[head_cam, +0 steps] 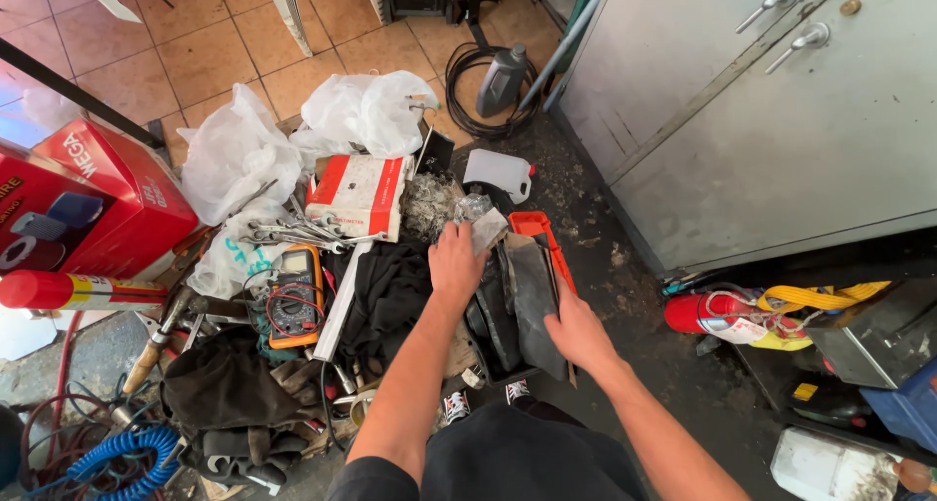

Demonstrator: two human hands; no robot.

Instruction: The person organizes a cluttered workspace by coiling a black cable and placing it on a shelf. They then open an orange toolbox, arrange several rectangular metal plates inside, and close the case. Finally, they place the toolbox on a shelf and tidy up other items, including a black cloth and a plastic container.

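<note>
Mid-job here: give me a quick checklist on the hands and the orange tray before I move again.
1. Left hand gripping the grey crumpled piece: ok, fingers closed on it.
2. Right hand on the dark rubber sheet: ok, touching; actual grip cannot tell.
3. Orange tray rim visible: ok, though mostly covered.
4. Tray contents identifiable: cannot tell, dark and overlapping.
5. Multimeter clear of both hands: ok, lying apart to the left.
6. Floor around tray uncluttered: not ok, wrenches and cloths close by.

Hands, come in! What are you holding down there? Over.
Left hand grips a grey rag. Right hand rests on a dark rubber sheet in the orange tray. Black cloth and wrenches crowd alongside.
</note>
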